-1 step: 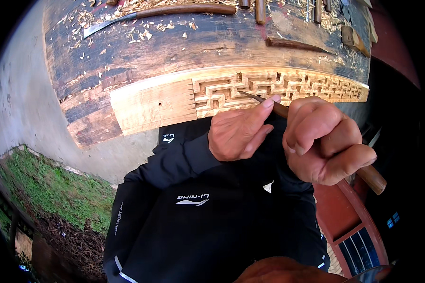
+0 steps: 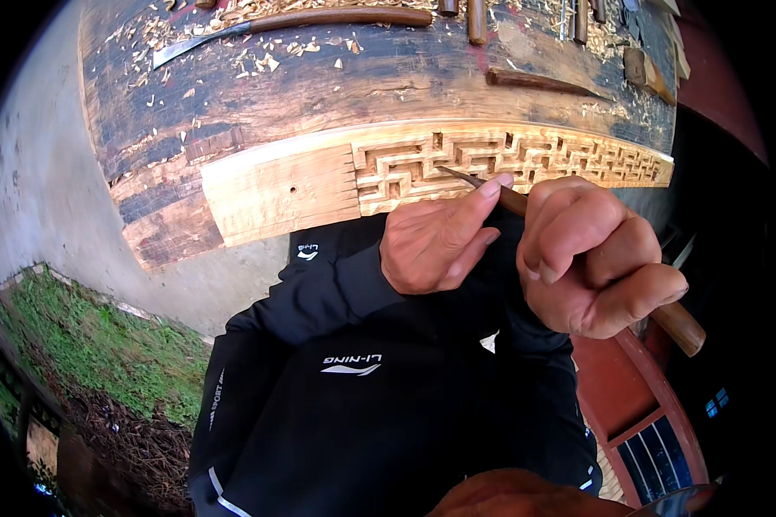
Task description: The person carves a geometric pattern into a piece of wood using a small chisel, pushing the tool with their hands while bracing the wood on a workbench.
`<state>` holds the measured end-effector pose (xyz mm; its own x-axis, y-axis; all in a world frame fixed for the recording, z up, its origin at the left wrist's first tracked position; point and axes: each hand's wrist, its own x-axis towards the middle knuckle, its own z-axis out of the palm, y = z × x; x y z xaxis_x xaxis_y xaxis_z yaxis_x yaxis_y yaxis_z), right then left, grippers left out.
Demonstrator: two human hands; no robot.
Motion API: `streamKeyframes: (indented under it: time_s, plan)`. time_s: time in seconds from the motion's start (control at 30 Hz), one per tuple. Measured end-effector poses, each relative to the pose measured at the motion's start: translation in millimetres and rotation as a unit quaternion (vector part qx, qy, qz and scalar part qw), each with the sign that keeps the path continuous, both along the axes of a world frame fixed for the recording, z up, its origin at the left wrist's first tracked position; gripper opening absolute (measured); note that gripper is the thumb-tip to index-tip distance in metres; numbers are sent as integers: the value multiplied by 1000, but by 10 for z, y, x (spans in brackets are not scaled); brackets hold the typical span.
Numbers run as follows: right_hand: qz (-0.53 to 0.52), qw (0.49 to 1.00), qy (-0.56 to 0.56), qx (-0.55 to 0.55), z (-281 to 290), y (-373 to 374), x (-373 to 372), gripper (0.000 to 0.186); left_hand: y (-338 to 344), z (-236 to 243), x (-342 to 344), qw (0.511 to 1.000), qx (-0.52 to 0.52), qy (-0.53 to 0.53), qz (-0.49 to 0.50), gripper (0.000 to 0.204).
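My right hand (image 2: 591, 254) is wrapped round the wooden handle of a carving knife (image 2: 679, 327), whose butt sticks out past my little finger. Its narrow dark blade points left, the tip resting in a groove of a long pale wooden board (image 2: 276, 189). Beside the near edge of that board, my left hand (image 2: 435, 241) is closed, its thumb pressed against the knife just behind the blade. Some of its fingertips are hidden. Stepped fretwork grooves cover the board's right part; the left end is plain with one small hole.
The board lies along the near edge of a worn wooden workbench (image 2: 319, 90). Farther back are a long-handled blade (image 2: 341, 17), a pointed wooden-handled tool (image 2: 543, 82), a wood block (image 2: 648, 75) and scattered shavings (image 2: 267, 63). Grass (image 2: 95, 336) grows at lower left.
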<state>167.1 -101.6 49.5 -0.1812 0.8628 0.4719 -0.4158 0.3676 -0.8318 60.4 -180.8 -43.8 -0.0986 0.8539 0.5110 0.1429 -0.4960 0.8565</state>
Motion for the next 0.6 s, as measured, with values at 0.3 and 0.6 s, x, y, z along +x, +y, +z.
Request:
streamKeyframes:
  time_s: [0.3, 0.6]
  plan:
    - [-4, 998, -49, -50, 156, -9, -14, 62, 20, -14, 8, 1000, 12, 4, -3, 77]
    - [-27, 997, -44, -55, 112, -15, -25, 63, 6, 7, -6, 1000, -1, 14, -5, 78]
